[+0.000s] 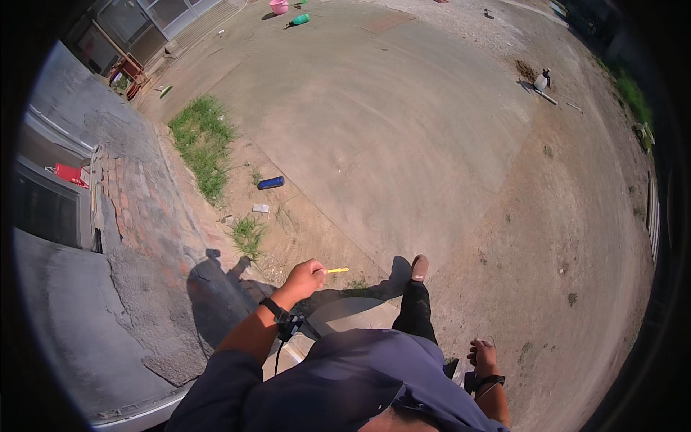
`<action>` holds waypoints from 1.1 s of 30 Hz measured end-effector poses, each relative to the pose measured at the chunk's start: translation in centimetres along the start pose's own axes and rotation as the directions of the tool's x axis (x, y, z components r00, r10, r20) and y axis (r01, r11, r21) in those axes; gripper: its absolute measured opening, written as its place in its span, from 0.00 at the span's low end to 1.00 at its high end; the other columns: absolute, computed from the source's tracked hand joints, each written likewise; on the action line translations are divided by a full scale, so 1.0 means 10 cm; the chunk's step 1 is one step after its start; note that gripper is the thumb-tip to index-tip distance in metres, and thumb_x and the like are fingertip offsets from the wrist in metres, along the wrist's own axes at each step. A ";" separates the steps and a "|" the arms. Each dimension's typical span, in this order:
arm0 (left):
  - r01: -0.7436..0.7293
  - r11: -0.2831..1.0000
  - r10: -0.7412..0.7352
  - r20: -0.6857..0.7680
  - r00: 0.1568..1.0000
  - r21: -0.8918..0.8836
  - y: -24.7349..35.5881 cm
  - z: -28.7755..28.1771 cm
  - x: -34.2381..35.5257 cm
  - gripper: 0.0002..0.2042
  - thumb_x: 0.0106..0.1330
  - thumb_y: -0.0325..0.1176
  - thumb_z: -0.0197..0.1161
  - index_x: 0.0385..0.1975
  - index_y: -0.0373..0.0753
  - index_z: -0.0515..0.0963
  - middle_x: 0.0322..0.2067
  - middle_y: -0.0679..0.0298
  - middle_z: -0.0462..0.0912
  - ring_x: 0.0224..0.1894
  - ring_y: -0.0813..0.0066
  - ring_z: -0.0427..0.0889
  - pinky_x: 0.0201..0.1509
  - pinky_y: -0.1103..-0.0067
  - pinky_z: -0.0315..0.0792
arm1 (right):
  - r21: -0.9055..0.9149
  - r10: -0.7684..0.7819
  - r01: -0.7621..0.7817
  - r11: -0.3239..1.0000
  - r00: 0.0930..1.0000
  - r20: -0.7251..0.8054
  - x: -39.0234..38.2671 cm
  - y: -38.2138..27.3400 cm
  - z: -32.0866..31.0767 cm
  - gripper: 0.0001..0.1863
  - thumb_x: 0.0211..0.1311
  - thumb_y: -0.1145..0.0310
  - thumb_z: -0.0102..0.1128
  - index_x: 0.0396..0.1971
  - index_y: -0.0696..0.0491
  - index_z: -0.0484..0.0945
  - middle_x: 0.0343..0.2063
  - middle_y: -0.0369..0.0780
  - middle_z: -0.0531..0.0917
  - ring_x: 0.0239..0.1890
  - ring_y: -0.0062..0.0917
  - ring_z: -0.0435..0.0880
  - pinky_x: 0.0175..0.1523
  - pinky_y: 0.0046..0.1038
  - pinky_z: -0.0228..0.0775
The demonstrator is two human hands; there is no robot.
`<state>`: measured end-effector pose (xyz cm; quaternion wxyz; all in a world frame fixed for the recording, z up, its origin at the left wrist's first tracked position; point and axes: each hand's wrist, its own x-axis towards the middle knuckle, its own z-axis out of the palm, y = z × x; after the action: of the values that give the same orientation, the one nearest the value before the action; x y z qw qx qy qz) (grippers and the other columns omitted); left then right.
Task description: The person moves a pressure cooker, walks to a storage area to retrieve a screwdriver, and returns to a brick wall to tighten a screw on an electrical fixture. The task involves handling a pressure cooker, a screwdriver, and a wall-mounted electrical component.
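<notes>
Reaching forward over the ground, my left hand [305, 281] is closed on a slim yellow stick-like tool [337, 271], whose free end points right. Its exact kind is too small to make out. A black strap with a small boxy device [289, 327] and a cable sits on that wrist. My right hand [483, 356] hangs low at my right side with its fingers curled. A thin line shows by its fingertips, too fine to name. My shod right foot [419, 268] is stretched forward on the ground.
A rough wall [147, 281] with bared brick runs along the left. Before it lie grass [204, 147], a blue cylinder [271, 183] and a white packet [260, 208]. A pale rounded surface [353, 315] is beside my legs. Far off are a green bottle [301, 19] and pink bucket [278, 6].
</notes>
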<state>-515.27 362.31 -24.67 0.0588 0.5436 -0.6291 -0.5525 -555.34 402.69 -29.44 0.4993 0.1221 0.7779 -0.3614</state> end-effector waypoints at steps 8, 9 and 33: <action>0.335 0.932 -0.360 -0.228 0.905 -0.142 -0.01 -0.23 0.75 0.11 0.63 0.34 0.58 0.33 0.31 0.77 0.23 0.61 0.81 0.24 0.76 0.81 0.29 0.79 0.75 | -0.137 0.024 -0.017 0.990 0.998 0.050 1.73 -2.57 0.58 0.11 0.64 0.63 0.54 0.34 0.56 0.74 0.22 0.37 0.74 0.16 0.25 0.75 0.16 0.24 0.58; 0.359 0.910 -0.403 -0.235 0.885 -0.208 0.13 -0.26 0.81 0.11 0.63 0.34 0.58 0.33 0.30 0.77 0.24 0.61 0.82 0.25 0.76 0.82 0.29 0.79 0.75 | -0.179 -0.020 0.032 0.983 0.997 0.071 1.83 -3.11 0.83 0.11 0.63 0.63 0.54 0.34 0.56 0.74 0.22 0.37 0.74 0.17 0.25 0.75 0.16 0.24 0.58; 0.294 0.892 -0.435 -0.474 0.765 -0.345 2.22 -4.40 6.86 0.12 0.62 0.34 0.56 0.34 0.30 0.77 0.23 0.59 0.81 0.26 0.75 0.82 0.33 0.78 0.75 | -0.571 -0.073 0.251 0.782 0.946 0.315 4.06 -10.35 6.59 0.14 0.59 0.63 0.58 0.38 0.58 0.75 0.27 0.42 0.79 0.21 0.28 0.80 0.22 0.26 0.70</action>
<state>-526.92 278.68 -27.12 0.1920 0.7772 -0.3930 -0.4524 -586.13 277.32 -34.86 0.5820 -0.1628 0.7825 -0.1500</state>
